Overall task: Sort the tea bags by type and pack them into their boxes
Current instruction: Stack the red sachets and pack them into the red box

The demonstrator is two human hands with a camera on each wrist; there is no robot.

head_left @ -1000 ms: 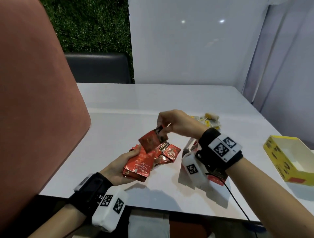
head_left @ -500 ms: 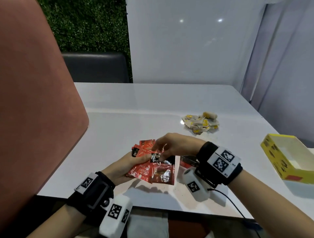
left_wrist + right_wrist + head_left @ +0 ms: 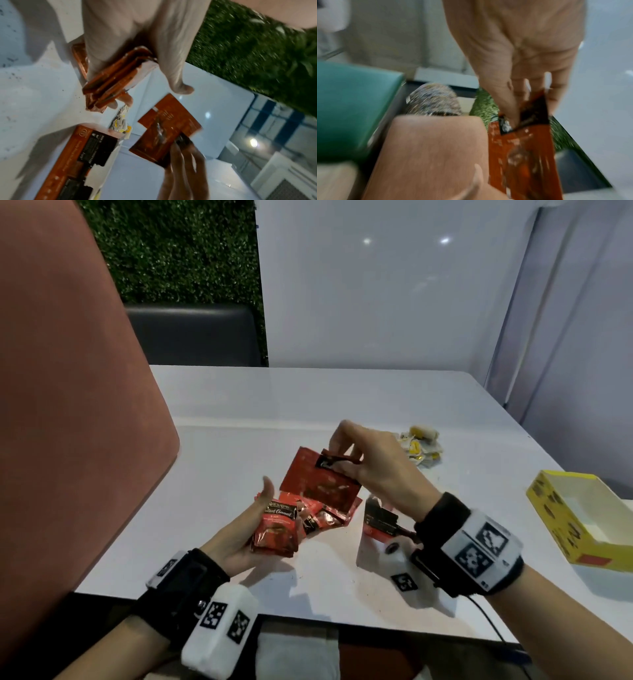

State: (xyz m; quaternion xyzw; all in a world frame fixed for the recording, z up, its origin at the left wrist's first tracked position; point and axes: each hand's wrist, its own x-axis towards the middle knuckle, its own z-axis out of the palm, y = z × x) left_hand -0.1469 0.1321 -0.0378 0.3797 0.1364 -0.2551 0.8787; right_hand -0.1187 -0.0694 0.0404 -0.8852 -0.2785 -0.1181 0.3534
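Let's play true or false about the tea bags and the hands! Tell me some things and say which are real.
1. The right hand pinches one red tea packet above the table. True.
2. The left hand holds nothing. False: it holds a stack of red tea packets.
3. The yellow box is closed. False: it stands open, to the right.
4. The yellow tea bags lie in a pile on the table, beyond the right hand. True.
5. The red box sits inside the yellow box. False: it is on the table, under the right wrist.
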